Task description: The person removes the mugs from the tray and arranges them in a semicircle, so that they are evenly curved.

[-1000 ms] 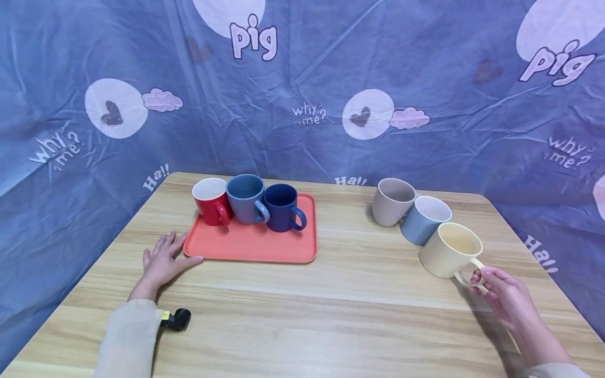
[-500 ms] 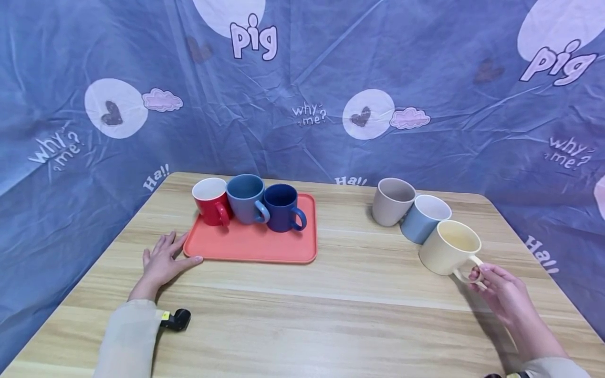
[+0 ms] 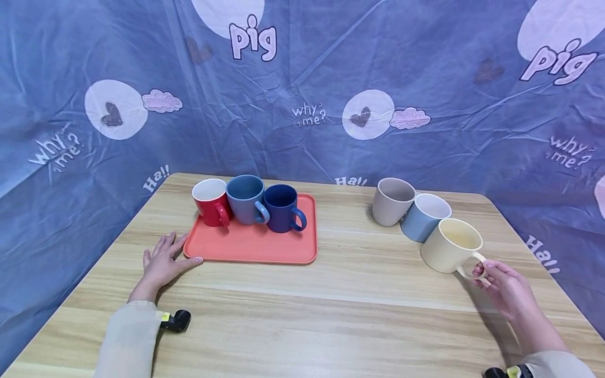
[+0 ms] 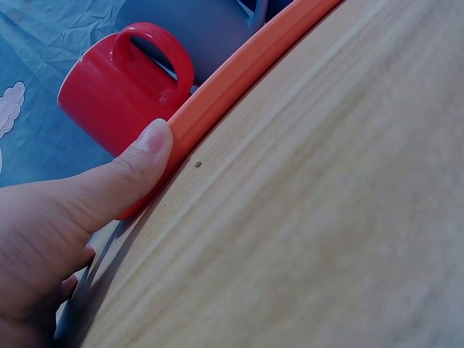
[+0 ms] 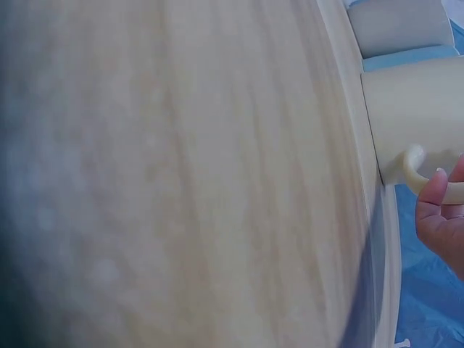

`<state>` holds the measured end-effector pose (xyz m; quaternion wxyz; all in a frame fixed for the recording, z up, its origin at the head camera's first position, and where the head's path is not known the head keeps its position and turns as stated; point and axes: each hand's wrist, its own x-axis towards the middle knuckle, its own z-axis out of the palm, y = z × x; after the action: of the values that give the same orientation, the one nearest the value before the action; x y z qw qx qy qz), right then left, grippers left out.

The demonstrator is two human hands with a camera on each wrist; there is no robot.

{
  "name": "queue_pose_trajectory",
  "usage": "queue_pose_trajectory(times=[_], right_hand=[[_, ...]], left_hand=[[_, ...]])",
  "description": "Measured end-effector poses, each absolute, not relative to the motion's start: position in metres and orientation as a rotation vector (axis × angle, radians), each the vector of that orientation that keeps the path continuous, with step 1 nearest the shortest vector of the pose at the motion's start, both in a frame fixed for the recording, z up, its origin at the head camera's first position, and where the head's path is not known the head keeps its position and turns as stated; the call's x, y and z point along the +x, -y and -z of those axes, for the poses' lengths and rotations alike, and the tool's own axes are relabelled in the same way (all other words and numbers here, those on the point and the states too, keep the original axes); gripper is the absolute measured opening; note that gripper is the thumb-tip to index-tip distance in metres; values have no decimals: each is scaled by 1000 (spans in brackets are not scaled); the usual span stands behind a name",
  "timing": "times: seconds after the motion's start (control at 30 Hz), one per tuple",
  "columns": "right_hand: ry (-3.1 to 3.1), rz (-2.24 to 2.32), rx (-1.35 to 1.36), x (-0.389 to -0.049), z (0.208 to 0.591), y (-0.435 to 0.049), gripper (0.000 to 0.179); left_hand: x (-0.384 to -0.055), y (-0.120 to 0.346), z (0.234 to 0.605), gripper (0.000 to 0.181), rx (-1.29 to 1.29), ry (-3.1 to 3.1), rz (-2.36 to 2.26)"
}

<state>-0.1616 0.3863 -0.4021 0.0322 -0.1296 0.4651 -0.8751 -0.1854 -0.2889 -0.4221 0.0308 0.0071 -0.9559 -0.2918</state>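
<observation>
My right hand (image 3: 508,291) pinches the handle of a cream mug (image 3: 441,253), which stands upright at the right of the table. Against or very close to that mug is a light blue mug (image 3: 418,223), with a grey mug (image 3: 388,208) beyond it. At the left, my left hand (image 3: 163,262) touches the near-left corner of a coral tray (image 3: 250,249), thumb on its rim and fingers spread straight. Along the tray's back stand a red mug (image 3: 210,207), a grey-blue mug (image 3: 243,205) and a navy mug (image 3: 279,212), their handles turned to the right or front.
The wooden table (image 3: 302,320) carries everything. A blue patterned cloth (image 3: 302,94) hangs behind it and along both sides. A black wrist camera (image 3: 178,320) sticks out from the left sleeve, and another wrist camera (image 3: 496,373) shows by the right sleeve.
The cream mug has shifted slightly away from me, with my right hand on its handle. The light blue mug has edged back a little too. My left hand and the tray stay put.
</observation>
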Motion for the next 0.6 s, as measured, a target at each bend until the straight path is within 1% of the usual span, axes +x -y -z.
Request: queue_pose_trajectory(times=[0.6], right_hand=[[-1399, 2717, -314, -164, 402, -392, 30]], left_hand=[[-186, 290, 422, 88, 26, 2946, 894]])
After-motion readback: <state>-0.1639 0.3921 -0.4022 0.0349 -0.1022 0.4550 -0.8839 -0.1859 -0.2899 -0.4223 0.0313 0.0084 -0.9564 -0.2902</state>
